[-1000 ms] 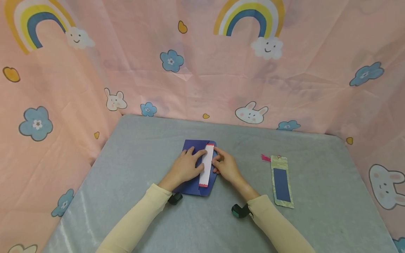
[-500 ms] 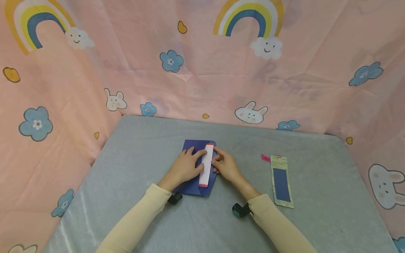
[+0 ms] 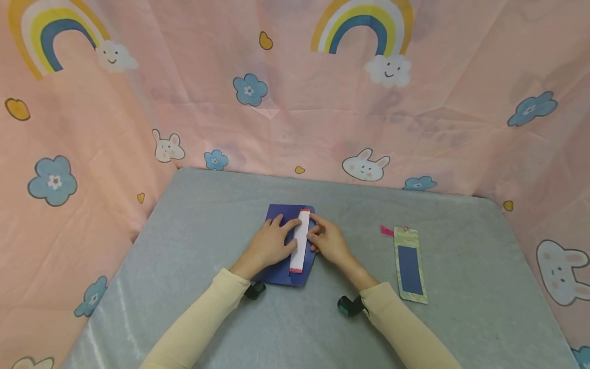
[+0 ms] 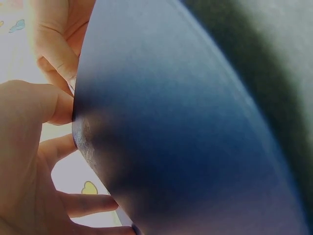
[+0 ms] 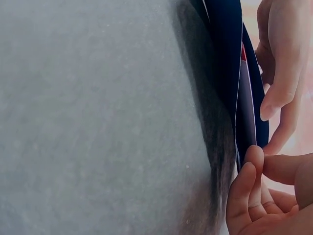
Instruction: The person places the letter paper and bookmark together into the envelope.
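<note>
A pink printed fabric backdrop (image 3: 295, 123) encloses the far side and both flanks of the grey cloth-covered tabletop (image 3: 184, 230). Two cream sleeves (image 3: 198, 318) extend in from the near edge. The navy-blue envelope (image 3: 278, 272) lies near the middle of the tabletop, flap side toward the right. Hands: the left hand (image 3: 273, 242) rests on the envelope, fingers extended and spread, not clenched; the right hand (image 3: 331, 243) pinches the envelope's right edge between thumb and fingers. Whether this pinch includes the strip cannot be told. The green-bordered bookmark (image 3: 410, 267) lies well apart, right of the hands. The white strip (image 3: 300, 241), red at both ends, lies lengthwise along the flap, between the hands. The pink tassel (image 3: 387, 230) lies at the bookmark's far end.
</note>
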Demonstrator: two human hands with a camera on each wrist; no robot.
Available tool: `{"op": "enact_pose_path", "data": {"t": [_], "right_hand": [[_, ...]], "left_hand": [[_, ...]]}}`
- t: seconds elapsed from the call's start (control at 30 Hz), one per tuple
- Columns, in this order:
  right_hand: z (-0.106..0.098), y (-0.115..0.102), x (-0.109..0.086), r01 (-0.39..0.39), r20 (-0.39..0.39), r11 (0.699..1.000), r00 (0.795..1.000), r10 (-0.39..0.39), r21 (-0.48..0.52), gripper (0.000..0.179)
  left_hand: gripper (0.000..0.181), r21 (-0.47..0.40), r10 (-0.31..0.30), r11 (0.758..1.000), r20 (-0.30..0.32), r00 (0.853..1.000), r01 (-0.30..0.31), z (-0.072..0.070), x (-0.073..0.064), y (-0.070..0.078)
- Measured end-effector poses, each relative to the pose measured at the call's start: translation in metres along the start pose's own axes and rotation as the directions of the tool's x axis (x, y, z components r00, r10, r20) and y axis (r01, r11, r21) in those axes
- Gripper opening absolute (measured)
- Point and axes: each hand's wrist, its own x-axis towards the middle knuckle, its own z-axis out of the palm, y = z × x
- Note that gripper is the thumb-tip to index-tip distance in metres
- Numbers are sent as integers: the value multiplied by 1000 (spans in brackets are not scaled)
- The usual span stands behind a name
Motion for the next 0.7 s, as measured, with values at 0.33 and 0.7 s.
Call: {"op": "enact_pose_path", "data": {"t": [0.33,0.7], "right_hand": [[1,-5,0,10,-18,998,1000,-11,-61,59],[4,-6,1,-18,-2,996,1000,18,-89,59]], "left_hand": [[53,13,0,1000,-3,1000,0,0,0,0],[53,20,3,1000,-5,1000,-3,1,0,-1]]}}
